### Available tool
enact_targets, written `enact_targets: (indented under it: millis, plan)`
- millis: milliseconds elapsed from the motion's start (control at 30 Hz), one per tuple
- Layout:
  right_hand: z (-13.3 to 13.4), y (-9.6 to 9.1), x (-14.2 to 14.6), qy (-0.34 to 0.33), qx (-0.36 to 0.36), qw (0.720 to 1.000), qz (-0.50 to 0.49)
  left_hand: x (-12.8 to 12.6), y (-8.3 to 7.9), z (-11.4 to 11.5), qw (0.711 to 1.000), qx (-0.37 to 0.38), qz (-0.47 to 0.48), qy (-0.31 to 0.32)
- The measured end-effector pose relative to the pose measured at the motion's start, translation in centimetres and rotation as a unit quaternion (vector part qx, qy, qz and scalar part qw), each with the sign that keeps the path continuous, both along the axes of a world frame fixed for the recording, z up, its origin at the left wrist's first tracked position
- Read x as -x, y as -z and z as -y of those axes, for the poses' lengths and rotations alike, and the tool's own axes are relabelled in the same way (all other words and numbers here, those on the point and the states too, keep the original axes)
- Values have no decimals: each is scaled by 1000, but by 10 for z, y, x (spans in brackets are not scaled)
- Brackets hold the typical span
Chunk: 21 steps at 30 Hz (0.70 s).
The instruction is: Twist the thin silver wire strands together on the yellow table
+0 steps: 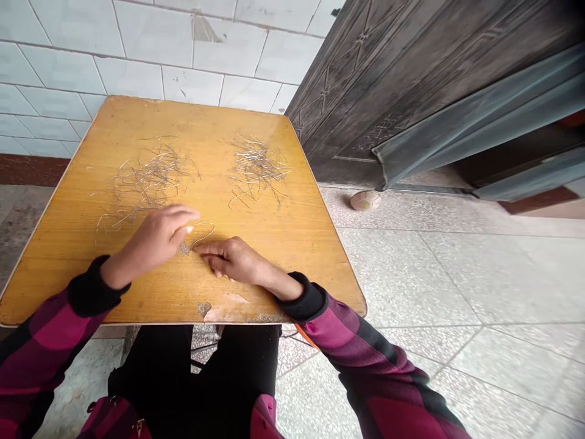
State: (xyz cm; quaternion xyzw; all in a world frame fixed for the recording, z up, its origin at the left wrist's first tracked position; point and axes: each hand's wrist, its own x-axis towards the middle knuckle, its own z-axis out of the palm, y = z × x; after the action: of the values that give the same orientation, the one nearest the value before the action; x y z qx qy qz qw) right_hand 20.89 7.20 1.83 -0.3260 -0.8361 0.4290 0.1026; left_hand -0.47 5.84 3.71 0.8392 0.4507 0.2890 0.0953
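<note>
A thin bent wire [213, 227] curves in a loop between my two hands, just above or on the yellow tabletop. My left hand [158, 238] has its thumb and fingers closed around one end of it. The other end meets the fingertips of my right hand [237, 259], whose index finger points left while the rest curl under. Past my left hand lies a loose, tangled pile of wires [153, 174]. A second pile of wires [258, 164], somewhat tighter, lies farther right.
The worn wooden table [301, 244] has chipped spots near its front edge. Behind it stands a white tiled wall [150, 36]. To the right are a dark carved door [347, 110], a grey-green curtain [434, 134] and a pale ball-like object [365, 200] on the floor.
</note>
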Motion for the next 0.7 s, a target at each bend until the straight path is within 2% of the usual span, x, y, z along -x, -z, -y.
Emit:
enact_targets:
  millis: [100, 200, 367, 600, 700]
  plan:
    - [-1, -1, -1, -10, 25, 999, -22, -3, 18, 37, 999, 1, -34, 27]
    - [0, -1, -1, -11, 44, 998, -39, -4, 36, 58, 994, -32, -98, 47]
    - [1, 0, 0, 40, 59, 997, -15, -1, 40, 61, 984, -45, -161, 55]
    - [3, -2, -4, 36, -69, 997, 17, -3, 40, 62, 978, -76, -183, 59]
    - [4, -2, -5, 25, -101, 994, 22, -6, 41, 64, 979, -83, -179, 51]
